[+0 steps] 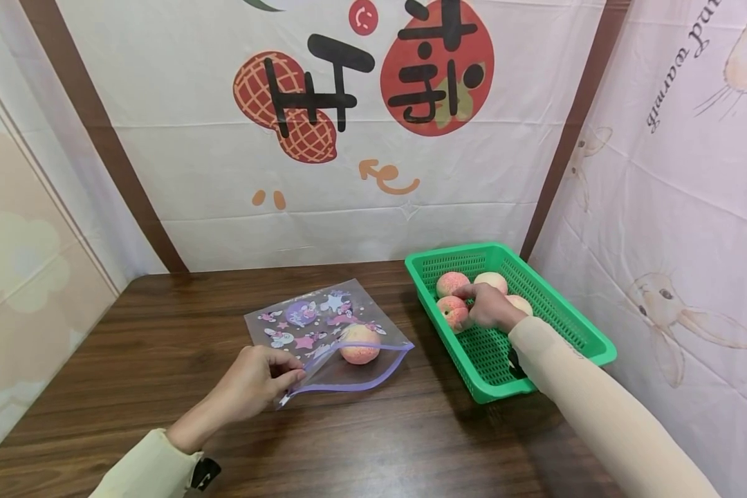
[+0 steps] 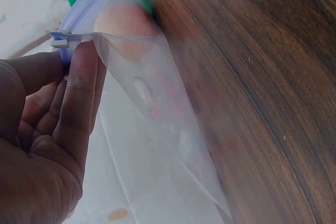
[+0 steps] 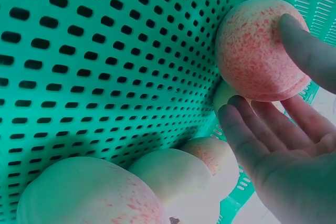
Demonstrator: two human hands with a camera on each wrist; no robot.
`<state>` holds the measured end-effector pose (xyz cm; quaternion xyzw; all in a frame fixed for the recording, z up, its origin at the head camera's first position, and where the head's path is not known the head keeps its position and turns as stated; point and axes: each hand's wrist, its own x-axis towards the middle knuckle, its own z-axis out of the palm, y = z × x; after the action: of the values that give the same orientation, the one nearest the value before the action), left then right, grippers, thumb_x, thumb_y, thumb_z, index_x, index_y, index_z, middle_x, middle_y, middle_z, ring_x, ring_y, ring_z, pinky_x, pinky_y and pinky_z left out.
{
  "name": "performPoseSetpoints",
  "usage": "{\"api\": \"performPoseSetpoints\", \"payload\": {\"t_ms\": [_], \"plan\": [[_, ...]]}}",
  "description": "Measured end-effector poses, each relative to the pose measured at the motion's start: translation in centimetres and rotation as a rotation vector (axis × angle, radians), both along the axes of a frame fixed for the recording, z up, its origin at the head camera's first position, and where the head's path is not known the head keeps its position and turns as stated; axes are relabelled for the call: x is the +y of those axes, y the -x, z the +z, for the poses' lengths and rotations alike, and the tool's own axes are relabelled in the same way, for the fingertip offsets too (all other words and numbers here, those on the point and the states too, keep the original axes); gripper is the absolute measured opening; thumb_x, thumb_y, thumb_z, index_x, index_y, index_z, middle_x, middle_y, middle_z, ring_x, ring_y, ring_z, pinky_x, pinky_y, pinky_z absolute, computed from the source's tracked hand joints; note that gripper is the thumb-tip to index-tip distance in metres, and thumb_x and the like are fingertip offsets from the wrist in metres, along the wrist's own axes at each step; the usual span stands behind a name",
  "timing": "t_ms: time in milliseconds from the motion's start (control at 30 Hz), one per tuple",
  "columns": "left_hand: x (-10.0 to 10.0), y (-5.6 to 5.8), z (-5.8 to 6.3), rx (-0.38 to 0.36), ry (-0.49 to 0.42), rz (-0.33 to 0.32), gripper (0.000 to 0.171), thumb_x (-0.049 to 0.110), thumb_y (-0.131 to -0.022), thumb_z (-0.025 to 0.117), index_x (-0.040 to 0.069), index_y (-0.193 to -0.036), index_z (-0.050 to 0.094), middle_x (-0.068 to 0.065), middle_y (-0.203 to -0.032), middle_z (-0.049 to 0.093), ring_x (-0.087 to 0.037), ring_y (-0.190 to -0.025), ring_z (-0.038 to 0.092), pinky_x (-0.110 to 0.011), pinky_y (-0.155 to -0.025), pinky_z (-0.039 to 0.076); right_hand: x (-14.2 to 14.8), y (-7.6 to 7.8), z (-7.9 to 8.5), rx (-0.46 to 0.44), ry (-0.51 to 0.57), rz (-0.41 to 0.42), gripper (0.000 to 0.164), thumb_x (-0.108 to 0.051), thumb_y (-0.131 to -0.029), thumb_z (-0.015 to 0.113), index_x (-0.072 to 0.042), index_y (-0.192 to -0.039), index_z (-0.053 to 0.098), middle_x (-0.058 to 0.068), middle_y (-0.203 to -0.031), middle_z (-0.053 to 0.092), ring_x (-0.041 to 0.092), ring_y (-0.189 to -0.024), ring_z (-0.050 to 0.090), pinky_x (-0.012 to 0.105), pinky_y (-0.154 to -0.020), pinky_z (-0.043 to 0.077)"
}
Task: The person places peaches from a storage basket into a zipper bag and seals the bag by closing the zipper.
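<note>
My left hand (image 1: 254,382) pinches the purple-edged opening of a clear zip bag (image 1: 314,319) printed with cartoon figures and stars. Right by those fingertips, the bag's white slider (image 2: 60,41) shows in the left wrist view. Inside the bag, near its parted mouth, lies one peach (image 1: 360,344). Over in the green basket (image 1: 482,377), my right hand (image 1: 489,308) holds a red-speckled peach (image 3: 257,51), thumb on one side and fingers curled against the other. More pale peaches (image 3: 89,192) sit around that hand in the basket.
The basket stands at the right of the brown wooden table (image 1: 131,360), close to the right-hand curtain (image 1: 678,277). A printed cloth (image 1: 348,228) hangs behind the table's far edge. The bag lies flat left of the basket.
</note>
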<state>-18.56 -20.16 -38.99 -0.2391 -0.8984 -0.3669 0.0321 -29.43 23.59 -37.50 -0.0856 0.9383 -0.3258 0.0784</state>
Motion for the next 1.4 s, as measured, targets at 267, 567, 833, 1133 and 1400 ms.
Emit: {"api": "performPoseSetpoints", "payload": {"t_ms": [267, 567, 833, 1133, 1400], "plan": [[-0.1, 0.0, -0.1, 0.007, 0.005, 0.002, 0.016, 0.012, -0.092, 0.078, 0.018, -0.078, 0.076, 0.011, -0.065, 0.060, -0.001, -0.057, 0.049, -0.021, -0.049, 0.041, -0.1, -0.1, 0.1, 0.008, -0.029, -0.008, 0.061, -0.004, -0.081, 0.084, 0.001, -0.135, 0.057, 0.025, -0.138, 0.056, 0.037, -0.114, 0.060, 0.037, -0.076, 0.051], [-0.1, -0.1, -0.1, -0.003, 0.000, 0.003, 0.016, 0.012, -0.092, 0.078, 0.018, -0.078, 0.076, 0.011, -0.064, 0.059, -0.001, -0.057, 0.049, -0.021, -0.048, 0.040, -0.4, -0.3, 0.1, 0.015, -0.048, -0.001, 0.055, -0.003, -0.083, 0.080, 0.001, -0.133, 0.057, 0.023, -0.131, 0.059, 0.031, -0.102, 0.062, 0.037, -0.074, 0.052], [-0.1, -0.1, -0.1, 0.004, 0.004, 0.004, 0.015, 0.012, -0.092, 0.078, 0.017, -0.078, 0.076, 0.011, -0.064, 0.060, -0.001, -0.056, 0.049, -0.021, -0.048, 0.041, -0.6, -0.4, 0.5, 0.017, -0.077, -0.035, 0.052, -0.010, -0.083, 0.082, 0.000, -0.129, 0.059, 0.020, -0.127, 0.060, 0.029, -0.098, 0.059, 0.036, -0.071, 0.049], [-0.2, -0.2, 0.1, 0.005, 0.005, 0.005, 0.017, 0.011, -0.092, 0.077, 0.017, -0.077, 0.075, 0.011, -0.064, 0.059, -0.001, -0.056, 0.049, -0.021, -0.048, 0.041, -1.3, -0.9, 1.6, 0.013, -0.064, -0.063, 0.048, -0.009, -0.086, 0.078, 0.000, -0.129, 0.060, 0.020, -0.124, 0.062, 0.028, -0.096, 0.059, 0.035, -0.069, 0.048], [-0.3, -0.2, 0.2, 0.013, 0.017, 0.008, 0.017, 0.011, -0.092, 0.078, 0.018, -0.077, 0.076, 0.011, -0.064, 0.059, -0.002, -0.056, 0.049, -0.021, -0.048, 0.041, -1.6, -1.7, 2.6, 0.008, -0.006, -0.135, 0.055, -0.017, -0.086, 0.082, 0.000, -0.133, 0.059, 0.018, -0.128, 0.062, 0.032, -0.112, 0.059, 0.040, -0.084, 0.053]]}}
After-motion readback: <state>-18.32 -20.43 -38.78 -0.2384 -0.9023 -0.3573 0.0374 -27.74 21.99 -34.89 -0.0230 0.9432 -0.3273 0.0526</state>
